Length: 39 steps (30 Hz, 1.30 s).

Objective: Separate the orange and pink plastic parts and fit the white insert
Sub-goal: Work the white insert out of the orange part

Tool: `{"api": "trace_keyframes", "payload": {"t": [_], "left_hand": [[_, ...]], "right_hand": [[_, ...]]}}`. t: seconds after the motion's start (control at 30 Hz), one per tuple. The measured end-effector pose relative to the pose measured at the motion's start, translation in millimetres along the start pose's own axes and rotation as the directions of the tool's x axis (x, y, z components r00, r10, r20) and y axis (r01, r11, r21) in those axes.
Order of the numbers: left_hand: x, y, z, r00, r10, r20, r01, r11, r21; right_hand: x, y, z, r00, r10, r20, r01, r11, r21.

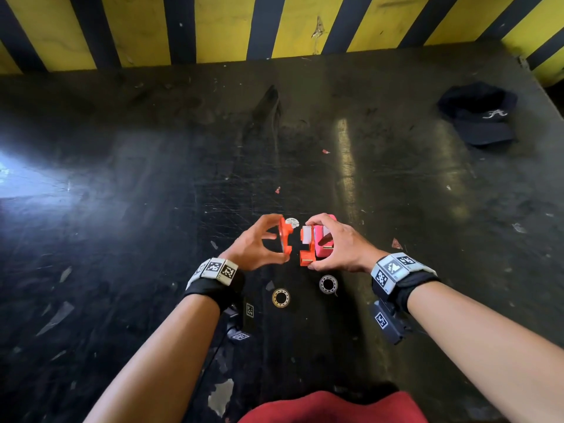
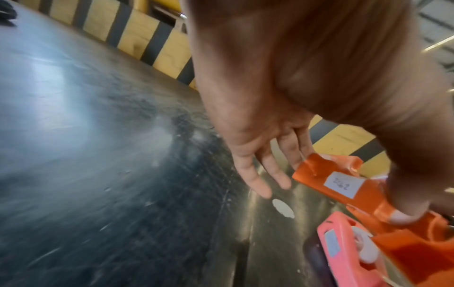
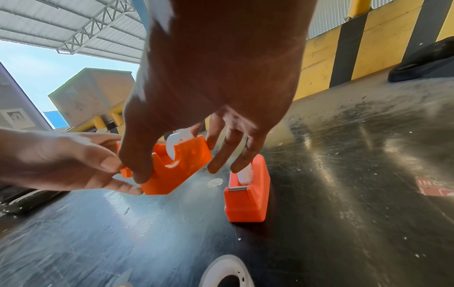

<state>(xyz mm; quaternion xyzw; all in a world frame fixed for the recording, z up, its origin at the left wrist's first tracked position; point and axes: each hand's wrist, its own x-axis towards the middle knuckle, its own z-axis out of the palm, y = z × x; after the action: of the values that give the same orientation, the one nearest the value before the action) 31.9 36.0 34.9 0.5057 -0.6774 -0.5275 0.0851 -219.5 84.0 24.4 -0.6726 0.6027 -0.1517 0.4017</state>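
Note:
My left hand [image 1: 276, 239] pinches a flat orange side piece [image 1: 285, 236] between thumb and fingers; in the left wrist view this orange side piece [image 2: 343, 186] carries a small white label. A narrow gap to its right, my right hand [image 1: 317, 244] grips the orange body [image 1: 305, 254] by thumb and forefinger. A white insert [image 3: 175, 143] sits in the orange body [image 3: 176, 169]. The pink part [image 1: 322, 250] stands on the table just right of it, under my loose right fingers [image 3: 242, 155], with its own white wheel [image 3: 244, 174].
Two tape rolls [image 1: 280, 298] [image 1: 328, 283] lie on the scratched black table [image 1: 152, 193] near my wrists. A dark cap [image 1: 479, 114] lies at the far right. A yellow and black striped wall [image 1: 213, 25] runs behind the table.

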Motion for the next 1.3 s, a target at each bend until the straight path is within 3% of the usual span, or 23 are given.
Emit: {"api": "trace_keyframes", "payload": {"t": [0.2,1.07,1.3], "left_hand": [[3,20,4,0.988,-0.002,0.157,0.004,1.0,-0.013],[-6,34,-2,0.963,-0.004,0.271,0.048,0.986,-0.159],[-7,36,-4,0.959,-0.007,0.282,0.048,0.989,-0.141]], "right_hand": [[-6,-4,-10,1.0,-0.005,-0.008,0.005,1.0,-0.018],[-10,-14,-13,1.0,-0.01,-0.01,0.01,0.998,0.065],[-10,-14,-5,0.999,0.024,-0.021,-0.02,0.987,0.16]]}}
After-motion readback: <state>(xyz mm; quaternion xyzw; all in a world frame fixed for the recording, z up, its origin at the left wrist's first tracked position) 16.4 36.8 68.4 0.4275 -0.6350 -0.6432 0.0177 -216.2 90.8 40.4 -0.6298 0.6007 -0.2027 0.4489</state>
